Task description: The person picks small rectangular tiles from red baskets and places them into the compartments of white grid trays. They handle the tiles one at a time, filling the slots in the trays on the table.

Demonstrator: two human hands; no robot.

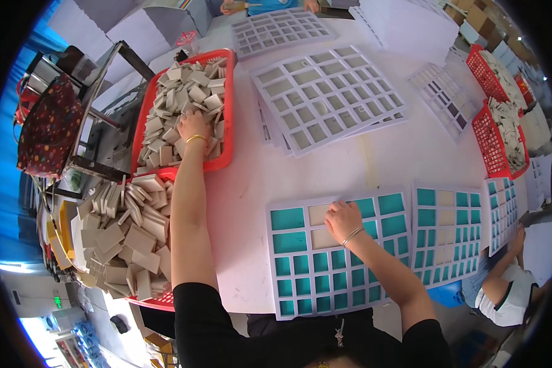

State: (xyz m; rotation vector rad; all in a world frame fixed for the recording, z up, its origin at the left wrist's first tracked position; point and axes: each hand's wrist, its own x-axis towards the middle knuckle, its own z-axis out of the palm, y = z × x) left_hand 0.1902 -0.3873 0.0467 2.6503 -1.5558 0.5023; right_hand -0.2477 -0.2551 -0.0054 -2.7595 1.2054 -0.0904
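My left hand (pixel 192 127), with a gold bangle at its wrist, reaches into a long red basket (pixel 229 132) heaped with small beige tiles (pixel 172 101). Its fingers curl down among the tiles; whatever they grip is hidden. My right hand (pixel 344 219) rests on a white gridded board (pixel 276 265) in front of me, fingers bent and pressed together over an upper cell. What lies under those fingertips cannot be made out. Most of the board's cells show teal, while beige tiles (pixel 322 238) fill two large cells beside my right hand.
Larger beige tiles (pixel 132 245) are piled at the near left. Two more teal-celled boards (pixel 415 245) lie to the right, where another person's arm (pixel 503 270) reaches in. Gridded boards (pixel 331 92) are stacked at mid-table. Red baskets (pixel 489 144) stand far right; someone sits across the table.
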